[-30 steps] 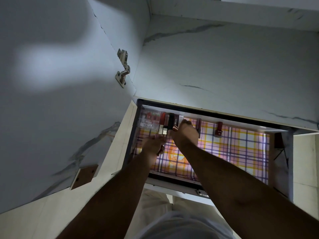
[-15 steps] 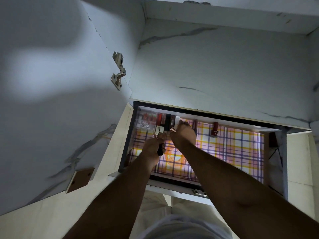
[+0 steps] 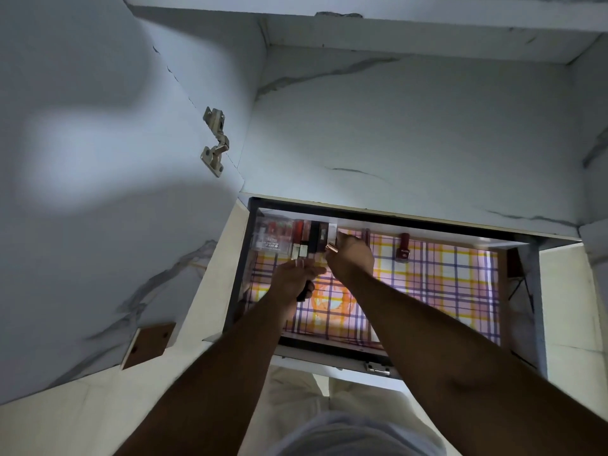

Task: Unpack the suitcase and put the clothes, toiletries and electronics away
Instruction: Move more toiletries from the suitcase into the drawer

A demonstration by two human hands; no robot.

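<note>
Head: slim rose-gold lipstick tube [image 3: 331, 248]

left hand [image 3: 293, 282]: your fingers hide most of the dark item you grip
boxes [image 3: 297, 241]: print too small to read
forearms: cut off by the bottom edge

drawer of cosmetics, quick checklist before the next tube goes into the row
1. Drawer open for reaching in: ok.
2. Right hand pinches a rose-gold tube beside the row: ok.
3. Left hand grips a dark item; what it is: cannot tell.
4. Bare liner right of the row, room to extend: ok.
5. Red bottle stands apart from both hands: ok.
6. Row items upright and steady: cannot tell.
</note>
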